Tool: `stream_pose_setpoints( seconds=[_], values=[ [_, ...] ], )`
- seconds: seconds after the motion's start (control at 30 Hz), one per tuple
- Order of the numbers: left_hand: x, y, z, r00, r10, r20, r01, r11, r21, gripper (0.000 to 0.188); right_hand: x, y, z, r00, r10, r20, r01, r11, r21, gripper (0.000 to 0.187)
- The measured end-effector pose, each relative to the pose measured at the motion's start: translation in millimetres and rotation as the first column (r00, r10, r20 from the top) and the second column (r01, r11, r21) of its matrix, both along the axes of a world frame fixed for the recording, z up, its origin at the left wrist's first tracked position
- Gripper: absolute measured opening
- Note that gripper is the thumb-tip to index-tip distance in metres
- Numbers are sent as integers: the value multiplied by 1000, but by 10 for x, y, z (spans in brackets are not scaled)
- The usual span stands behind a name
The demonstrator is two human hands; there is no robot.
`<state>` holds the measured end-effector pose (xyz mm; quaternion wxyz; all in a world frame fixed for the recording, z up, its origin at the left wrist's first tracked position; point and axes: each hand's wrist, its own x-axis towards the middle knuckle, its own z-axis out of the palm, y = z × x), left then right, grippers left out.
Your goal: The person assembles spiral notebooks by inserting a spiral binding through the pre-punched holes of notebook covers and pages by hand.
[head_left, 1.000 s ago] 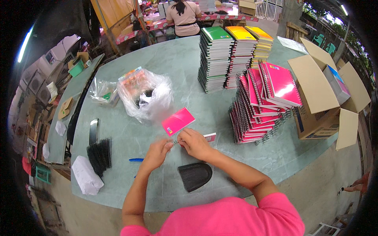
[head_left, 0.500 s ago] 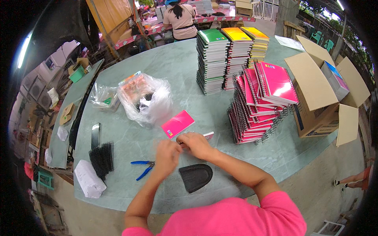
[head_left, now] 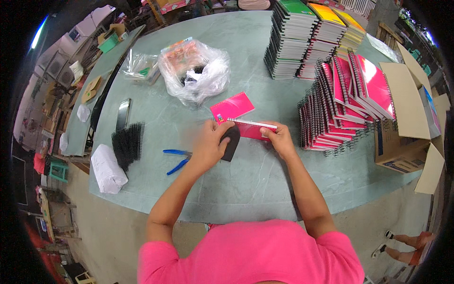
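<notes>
A small pink notebook (head_left: 253, 130) is held edge-up between my hands, its white page edge showing along the top. My right hand (head_left: 281, 140) grips its right end with the thumb on the cover. My left hand (head_left: 211, 144) closes on the left end; motion smears part of it and the fingertips are partly hidden. Just beyond lies a loose pink cover (head_left: 234, 105) with holes along one edge. A black rounded pad (head_left: 231, 147) shows beside my left hand. Blue-handled pliers (head_left: 176, 163) rest left of my left wrist, their jaws partly hidden behind it.
Black spiral coils (head_left: 128, 146), a white wrapped bundle (head_left: 108, 168) and a dark flat strip (head_left: 123, 113) lie at left. A plastic bag (head_left: 194, 71) sits farther back. Right are stacked pink spiral notebooks (head_left: 331, 111), green-topped notebooks (head_left: 291, 42) and an open carton (head_left: 402, 146).
My hands have moved apart, from close together to opposite ends of the notebook, which now shows plainly. The view has shifted, so the table's things appear elsewhere in the picture.
</notes>
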<state>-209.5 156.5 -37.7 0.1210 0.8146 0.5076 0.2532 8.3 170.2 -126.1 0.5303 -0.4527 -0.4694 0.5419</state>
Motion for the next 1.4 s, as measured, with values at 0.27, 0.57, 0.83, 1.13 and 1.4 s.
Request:
stream_pose_setpoints(
  seconds=[0.27, 0.57, 0.83, 1.13, 1.4],
  values=[
    [-55, 29, -176, 980, -8, 199, -7, 997, 71, 26, 11, -67, -69, 996, 78, -34, -79, 996, -37, 19],
    [14, -3, -70, 986, 8, 168, -22, 996, 86, 26, 26, -90, -3, 989, 114, 98, -113, 993, -18, 19],
    [92, 88, -89, 981, -102, 163, 77, 986, 150, 26, 19, -87, -34, 990, 139, -11, -140, 990, -19, 20],
    [113, -196, -297, 969, -212, 130, 195, 972, 131, 36, 24, -72, -91, 978, 205, 36, -207, 977, 48, 19],
    [-213, 138, -83, 970, -207, 131, 222, 968, -114, 29, 37, -67, -66, 980, 198, 28, -198, 980, -3, 19]
  ],
)
